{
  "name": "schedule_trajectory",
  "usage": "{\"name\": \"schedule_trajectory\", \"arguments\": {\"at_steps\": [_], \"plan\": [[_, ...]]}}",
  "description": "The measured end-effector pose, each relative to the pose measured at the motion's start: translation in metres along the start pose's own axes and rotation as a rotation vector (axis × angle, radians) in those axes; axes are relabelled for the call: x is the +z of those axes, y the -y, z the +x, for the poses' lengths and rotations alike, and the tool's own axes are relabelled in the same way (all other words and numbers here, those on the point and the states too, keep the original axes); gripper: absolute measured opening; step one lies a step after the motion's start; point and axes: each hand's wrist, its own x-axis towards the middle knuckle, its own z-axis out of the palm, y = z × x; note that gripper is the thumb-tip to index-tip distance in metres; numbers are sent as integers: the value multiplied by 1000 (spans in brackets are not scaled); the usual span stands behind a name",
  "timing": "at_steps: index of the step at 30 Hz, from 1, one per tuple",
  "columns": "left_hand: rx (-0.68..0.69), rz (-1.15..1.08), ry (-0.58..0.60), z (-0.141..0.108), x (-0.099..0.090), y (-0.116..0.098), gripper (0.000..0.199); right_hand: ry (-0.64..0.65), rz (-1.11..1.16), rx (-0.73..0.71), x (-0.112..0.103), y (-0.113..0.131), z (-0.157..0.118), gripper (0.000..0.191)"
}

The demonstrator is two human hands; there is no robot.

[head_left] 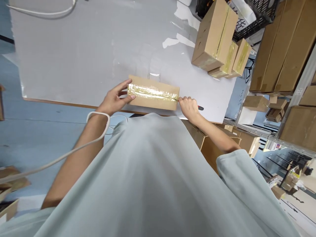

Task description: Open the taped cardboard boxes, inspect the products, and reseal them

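A long cardboard box (153,103) lies at the table's front edge, with shiny clear tape (150,91) running along its top. My left hand (116,98) holds the box's left end, thumb on the top near the front and fingers at the far corner. At the right end, my right hand (189,107) is closed round a slim tool with a red and black handle end (200,107) sticking out behind the fist. The tool's tip meets the tape seam at the box's right edge; its exact shape is hard to make out.
The grey table (74,59) has a white cable (41,13) at its far left. Taped boxes (212,36) stand at the back right beside a black crate (261,16). Shelves with cartons (281,49) rise on the right. Another white cable (61,157) loops over my left wrist.
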Motion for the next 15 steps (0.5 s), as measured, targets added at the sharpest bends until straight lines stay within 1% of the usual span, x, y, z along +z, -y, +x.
{"name": "schedule_trajectory", "arguments": {"at_steps": [3,8,12,15], "plan": [[-39,-7,-24,-3,3,-1,130,-8,14,-8,7,-4,1,48],[-73,32,-52,-8,7,-5,129,-12,39,-82,14,-15,2,45],[-100,57,-60,-9,8,-5,131,-19,60,-161,19,-36,6,43],[-115,64,-73,-9,10,-1,134,-26,107,-237,28,-57,16,44]]}}
